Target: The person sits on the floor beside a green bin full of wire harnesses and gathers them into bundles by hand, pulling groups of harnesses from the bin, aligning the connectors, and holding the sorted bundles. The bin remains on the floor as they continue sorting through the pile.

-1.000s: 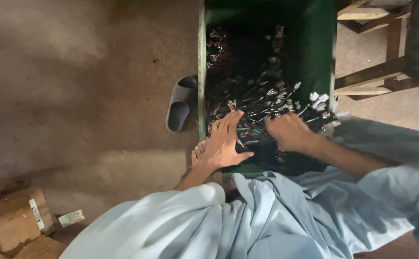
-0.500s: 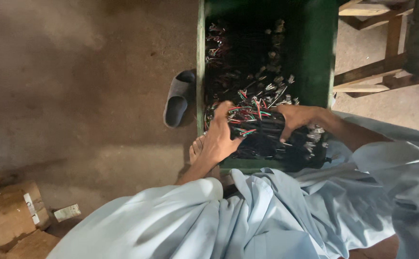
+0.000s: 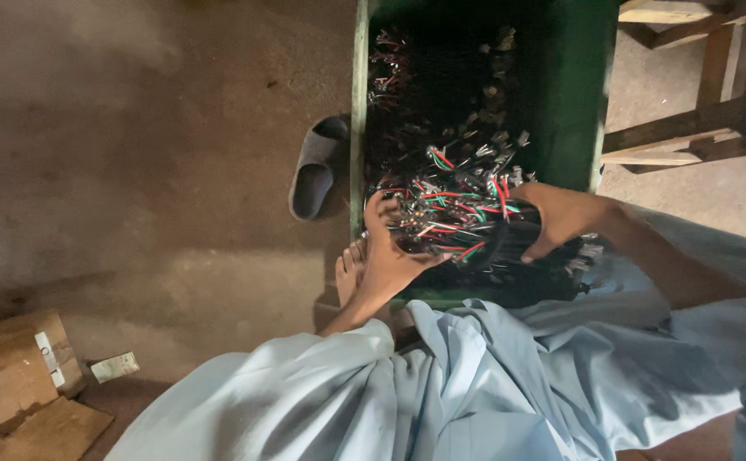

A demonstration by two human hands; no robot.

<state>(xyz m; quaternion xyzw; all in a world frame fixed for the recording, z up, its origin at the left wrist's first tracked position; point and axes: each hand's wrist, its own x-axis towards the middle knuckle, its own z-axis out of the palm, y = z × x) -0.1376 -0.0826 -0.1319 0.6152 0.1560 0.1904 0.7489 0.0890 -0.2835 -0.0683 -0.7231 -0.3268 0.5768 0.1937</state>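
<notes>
1. The left hand (image 3: 387,256) and the right hand (image 3: 561,218) clasp between them a bundle of short black, red and green wires with small metal-tipped connectors (image 3: 458,218). The left fingers (image 3: 375,213) curl over its left end; the right fingers wrap its right end, their tips hidden behind the wires. The bundle hangs over the near end of the green rectangular plastic crate (image 3: 359,102).
2. Risk: the bundle is loose and held only by side pressure, so strands at the bottom seem likely to slip out if either hand eases.
3. Risk: its connectors appear tangled with the dark heap of similar wires (image 3: 441,94) still in the crate, so a lift could drag more along or snag.
4. Risk: the exposed tips could prick the palms under a tight squeeze.
5. Surroundings: a grey rubber slipper (image 3: 313,171) lies just left of the crate on the bare concrete floor (image 3: 134,171); the person's bare foot (image 3: 349,273) rests beside the crate's near corner.
6. Wooden furniture legs (image 3: 689,141) stand right of the crate; brown cardboard scraps (image 3: 14,376) lie near left; pale blue clothing (image 3: 475,384) crowds the near rim.
</notes>
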